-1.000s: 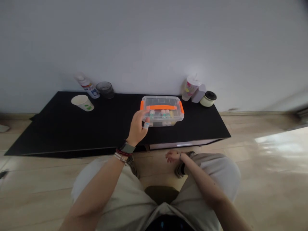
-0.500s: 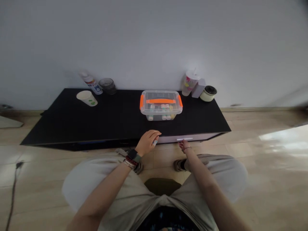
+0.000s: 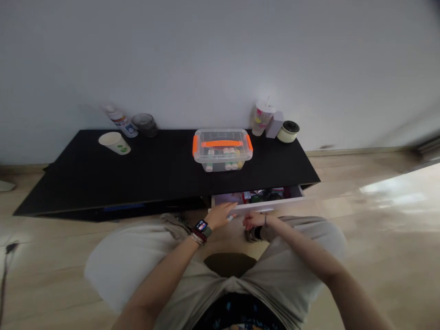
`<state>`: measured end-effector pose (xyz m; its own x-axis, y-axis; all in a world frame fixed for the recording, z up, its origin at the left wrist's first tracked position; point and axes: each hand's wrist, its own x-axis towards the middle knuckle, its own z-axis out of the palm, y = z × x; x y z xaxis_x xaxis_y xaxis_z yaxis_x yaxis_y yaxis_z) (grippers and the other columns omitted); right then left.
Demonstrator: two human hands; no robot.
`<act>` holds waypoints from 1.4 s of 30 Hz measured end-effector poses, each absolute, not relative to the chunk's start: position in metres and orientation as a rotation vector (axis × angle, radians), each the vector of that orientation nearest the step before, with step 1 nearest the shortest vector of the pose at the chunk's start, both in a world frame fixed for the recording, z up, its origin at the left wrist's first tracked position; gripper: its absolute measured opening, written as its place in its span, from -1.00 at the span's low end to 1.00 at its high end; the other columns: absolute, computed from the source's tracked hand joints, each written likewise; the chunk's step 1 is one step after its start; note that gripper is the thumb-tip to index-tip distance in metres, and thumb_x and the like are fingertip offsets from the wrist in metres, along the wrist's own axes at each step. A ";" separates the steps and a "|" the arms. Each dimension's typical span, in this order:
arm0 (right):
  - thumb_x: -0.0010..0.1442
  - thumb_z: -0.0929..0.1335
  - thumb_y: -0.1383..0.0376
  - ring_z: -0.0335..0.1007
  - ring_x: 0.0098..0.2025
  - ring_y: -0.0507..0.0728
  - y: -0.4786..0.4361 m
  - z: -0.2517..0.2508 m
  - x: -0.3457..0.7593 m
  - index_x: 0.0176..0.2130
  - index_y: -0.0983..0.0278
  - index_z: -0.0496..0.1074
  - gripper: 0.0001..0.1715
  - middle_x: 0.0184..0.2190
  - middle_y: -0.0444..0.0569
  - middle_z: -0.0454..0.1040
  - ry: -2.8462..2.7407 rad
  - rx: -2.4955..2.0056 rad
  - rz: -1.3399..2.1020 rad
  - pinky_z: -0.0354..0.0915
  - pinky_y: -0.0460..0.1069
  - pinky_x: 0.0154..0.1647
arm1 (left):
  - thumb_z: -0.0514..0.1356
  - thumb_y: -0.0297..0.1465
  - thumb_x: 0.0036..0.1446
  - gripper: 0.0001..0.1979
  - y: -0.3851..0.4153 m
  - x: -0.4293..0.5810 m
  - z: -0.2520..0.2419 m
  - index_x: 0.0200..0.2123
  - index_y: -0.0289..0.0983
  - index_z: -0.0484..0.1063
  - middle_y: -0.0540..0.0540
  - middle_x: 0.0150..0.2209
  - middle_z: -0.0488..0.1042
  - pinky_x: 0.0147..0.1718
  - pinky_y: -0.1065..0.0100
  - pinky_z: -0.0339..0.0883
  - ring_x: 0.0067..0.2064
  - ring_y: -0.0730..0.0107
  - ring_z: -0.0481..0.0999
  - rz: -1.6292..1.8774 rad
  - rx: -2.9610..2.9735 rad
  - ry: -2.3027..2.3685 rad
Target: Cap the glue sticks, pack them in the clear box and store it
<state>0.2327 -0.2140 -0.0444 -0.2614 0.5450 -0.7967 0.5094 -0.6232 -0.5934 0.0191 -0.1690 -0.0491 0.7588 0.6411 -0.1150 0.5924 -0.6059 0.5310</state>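
Note:
A clear plastic box with orange latches and handle (image 3: 222, 149) stands closed on the low black cabinet (image 3: 151, 169); small bottles show inside it. Below it a white drawer (image 3: 257, 200) is pulled partly out, with assorted small items inside. My left hand (image 3: 222, 214) rests on the drawer's front left edge, fingers curled, with a small white thing at its fingertips. My right hand (image 3: 253, 220) is just under the drawer front, fingers curled at the handle; what it grips is hidden.
On the cabinet's far left stand a paper cup (image 3: 114, 142), a spray bottle (image 3: 118, 121) and a dark glass jar (image 3: 145, 124). At the far right are a lidded drink cup (image 3: 261, 118), a small box (image 3: 274, 124) and a round pot (image 3: 288, 130). My knees fill the foreground.
My left hand left the clear box and dropped to the cabinet's front edge. My right hand rose to the drawer front, and the drawer has slid out towards me.

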 end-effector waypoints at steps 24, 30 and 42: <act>0.26 0.28 0.51 0.36 0.16 0.28 0.019 0.121 0.180 0.06 0.40 0.45 -0.62 0.05 0.21 0.46 -2.535 -1.778 0.126 0.28 0.14 0.11 | 0.07 -0.31 0.33 -0.61 -0.242 0.013 -0.059 0.18 -0.17 0.43 -0.13 0.12 0.53 0.07 0.21 0.37 0.09 0.16 0.54 -0.029 2.237 0.938; 0.13 0.43 0.35 0.43 -0.01 0.29 0.008 0.130 0.182 0.05 0.44 0.42 -0.51 -0.01 0.23 0.46 -2.654 -1.702 -0.021 0.31 0.12 -0.01 | 0.08 -0.34 0.33 -0.60 -0.256 0.011 -0.058 0.19 -0.21 0.41 -0.14 0.14 0.51 0.10 0.15 0.37 0.13 0.11 0.51 -0.062 2.228 0.908; 0.13 0.41 0.11 0.41 -0.26 0.13 -0.125 0.183 0.242 -0.18 0.31 0.46 -0.64 -0.26 0.00 0.50 -2.627 -1.292 0.258 0.26 -0.01 -0.22 | 0.04 -0.48 0.32 -0.55 -0.277 0.000 -0.058 0.25 -0.22 0.34 -0.19 0.16 0.48 0.09 0.15 0.42 0.13 0.13 0.51 -0.063 2.327 0.948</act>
